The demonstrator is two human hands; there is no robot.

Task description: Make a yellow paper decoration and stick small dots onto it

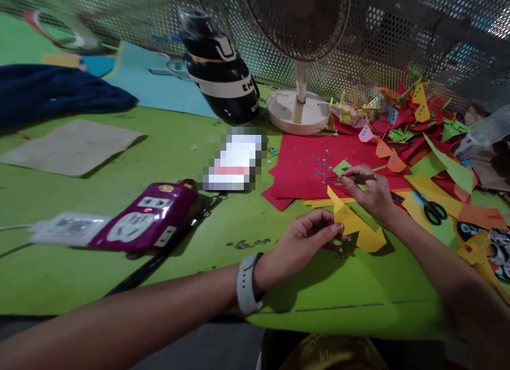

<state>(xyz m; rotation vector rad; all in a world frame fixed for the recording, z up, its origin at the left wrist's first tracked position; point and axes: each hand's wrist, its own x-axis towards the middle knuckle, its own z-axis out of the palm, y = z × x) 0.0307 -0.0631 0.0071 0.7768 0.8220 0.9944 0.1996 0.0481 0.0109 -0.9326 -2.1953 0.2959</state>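
Yellow paper (358, 229) sits above the near side of the green table (223, 221), pinched by the left hand (306, 240), reaching in from the side. Just beyond, the right hand (370, 189) clasps a thin tool (358, 177), its tip angled toward a red sheet (297, 163) bearing tiny blue bits (321, 171). Farther back stands a dark bottle (223, 67), contents hidden.

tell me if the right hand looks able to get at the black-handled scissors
Probably yes: the black-handled scissors lie close to the right hand, with nothing seen covering their handles. That hand is holding a thin metal tool, though.
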